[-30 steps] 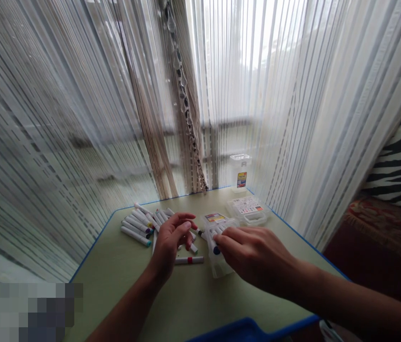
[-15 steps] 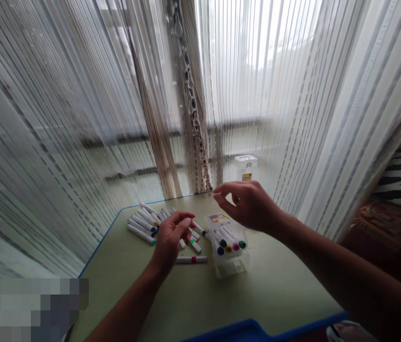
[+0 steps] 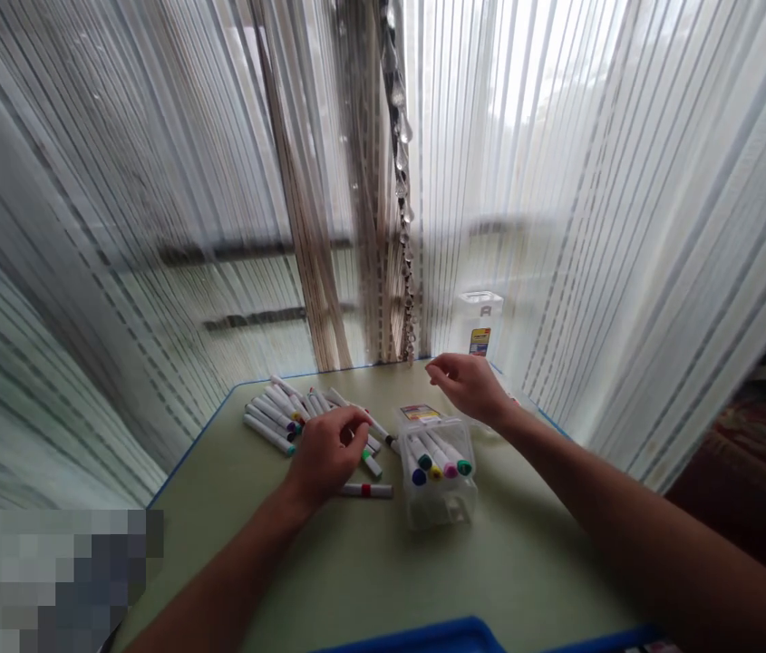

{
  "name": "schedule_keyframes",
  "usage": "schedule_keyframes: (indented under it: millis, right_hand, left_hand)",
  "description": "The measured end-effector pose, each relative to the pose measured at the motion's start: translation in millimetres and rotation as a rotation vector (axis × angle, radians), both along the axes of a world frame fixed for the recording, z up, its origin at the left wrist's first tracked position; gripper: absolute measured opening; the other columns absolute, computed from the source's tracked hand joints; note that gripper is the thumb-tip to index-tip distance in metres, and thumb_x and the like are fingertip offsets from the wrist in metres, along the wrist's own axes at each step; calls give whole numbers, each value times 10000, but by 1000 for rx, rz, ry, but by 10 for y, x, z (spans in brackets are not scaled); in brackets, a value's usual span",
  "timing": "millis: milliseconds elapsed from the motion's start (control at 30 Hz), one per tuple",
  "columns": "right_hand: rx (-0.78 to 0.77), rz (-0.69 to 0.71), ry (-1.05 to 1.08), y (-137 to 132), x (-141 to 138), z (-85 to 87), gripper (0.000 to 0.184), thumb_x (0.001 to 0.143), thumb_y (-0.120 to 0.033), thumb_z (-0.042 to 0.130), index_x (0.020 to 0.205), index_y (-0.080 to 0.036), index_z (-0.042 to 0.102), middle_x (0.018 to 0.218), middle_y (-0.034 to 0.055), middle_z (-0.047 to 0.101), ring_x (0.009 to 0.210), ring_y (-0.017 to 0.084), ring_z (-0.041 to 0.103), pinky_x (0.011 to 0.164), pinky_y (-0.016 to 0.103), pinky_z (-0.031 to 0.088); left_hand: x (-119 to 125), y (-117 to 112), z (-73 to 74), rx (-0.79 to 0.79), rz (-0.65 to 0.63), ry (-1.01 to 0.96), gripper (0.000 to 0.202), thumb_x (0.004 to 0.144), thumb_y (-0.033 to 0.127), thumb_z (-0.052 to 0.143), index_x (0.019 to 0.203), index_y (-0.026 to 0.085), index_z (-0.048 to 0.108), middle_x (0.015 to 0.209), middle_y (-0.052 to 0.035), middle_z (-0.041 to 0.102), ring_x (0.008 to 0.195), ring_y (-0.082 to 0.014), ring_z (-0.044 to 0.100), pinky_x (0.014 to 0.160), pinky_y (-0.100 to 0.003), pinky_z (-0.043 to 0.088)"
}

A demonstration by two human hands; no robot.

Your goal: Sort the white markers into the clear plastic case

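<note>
My left hand [image 3: 325, 453] rests on a loose pile of white markers [image 3: 280, 415] with coloured caps, its fingers curled down over a few of them near the pile's right end. A clear plastic marker case [image 3: 438, 494] lies right of that hand with several markers in it, caps facing me. My right hand [image 3: 470, 384] hovers beyond the case, fingers bent loosely and apart, with nothing visible in them. One marker with a red band [image 3: 366, 491] lies alone just in front of my left hand.
The small green table [image 3: 355, 580] has a blue edge and stands against striped sheer curtains [image 3: 151, 227]. A second clear case [image 3: 479, 325] stands upright at the table's far right corner. A blue object [image 3: 423, 637] shows at the near edge.
My right hand has lifted off the clear case and moved away to the far side of it, uncovering the markers inside. My left hand has stayed on the marker pile.
</note>
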State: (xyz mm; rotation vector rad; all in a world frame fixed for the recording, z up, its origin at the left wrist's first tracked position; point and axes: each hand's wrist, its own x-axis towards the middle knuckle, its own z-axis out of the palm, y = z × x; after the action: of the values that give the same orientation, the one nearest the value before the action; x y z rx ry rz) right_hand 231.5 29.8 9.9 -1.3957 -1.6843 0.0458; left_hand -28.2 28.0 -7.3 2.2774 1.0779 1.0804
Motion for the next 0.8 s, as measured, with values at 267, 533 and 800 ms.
schedule_keyframes:
  millis: [267,533,800]
  right_hand:
    - [-109,92,8,24,-43,-101,314,873,-372,542,693,-182,715,602,46,726,511,171,631,535,265,428]
    - [-227,148,43,50,-72,-179,394,857,-487,537,676,-184,713,538,37,688,408,165,574,461,271,403]
    - [-268,149,15,109,-17,-236,428,842,-542,542,696,-187,732,626,72,744,464,183,608,489,288,426]
  left_hand:
    - [68,-87,-64,-8,-88,136,162,843,210,611,821,151,761,696,-22,716,621,-142,612,606,-237,422]
    - [29,-78,-33,8,-51,168,198,869,232,593,860,153,774,749,-31,746,660,-145,638,634,-234,447]
    - [-50,12,-3,17,69,175,218,880,267,570,851,177,767,771,-33,756,683,-168,663,662,-257,471]
